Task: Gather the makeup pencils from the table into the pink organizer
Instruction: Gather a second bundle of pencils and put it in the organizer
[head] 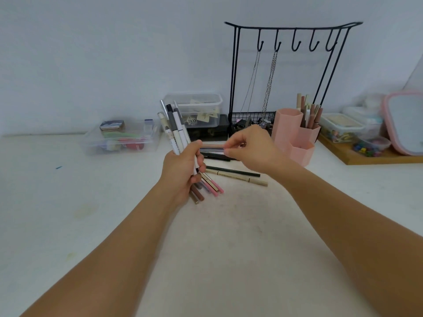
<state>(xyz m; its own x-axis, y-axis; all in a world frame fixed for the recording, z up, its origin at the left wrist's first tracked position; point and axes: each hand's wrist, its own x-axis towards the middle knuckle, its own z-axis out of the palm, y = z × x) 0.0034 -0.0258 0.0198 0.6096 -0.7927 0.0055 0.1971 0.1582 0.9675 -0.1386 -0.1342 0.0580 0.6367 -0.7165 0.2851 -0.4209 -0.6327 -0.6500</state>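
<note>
**Halfway home: a fistful of pencils, more to collect**

Right, the left hand (183,167) is wrapped firmly around a bundle of makeup pencils (174,128), held roughly upright above the surface (229,236), white and grey barrels fanning out of the top of the fist and pink, brown and gold ends poking out below. Across from it, the right hand (250,148) pinches a single pencil (212,147) by one end, holding it level and pointing it toward the bundle; the picture is blurred there, so its colour is hard to call.

Over to the pink organizer (295,136), standing just beyond the right hand: its back compartment already holds a cluster of brown and cream pencils (309,110), while the tall front-left cup and the low front cup show nothing sticking up.

What's left? Plenty, by the look of it. A dark green pencil (233,171) and a cream pencil (240,178) lie side by side on the surface under the right forearm, and a few dark pencils (216,156) lie between the two hands. My read: some pencils are already in, the single pencil and the whole handful are not yet in the organizer, and the loose ones must be picked up too.
</note>
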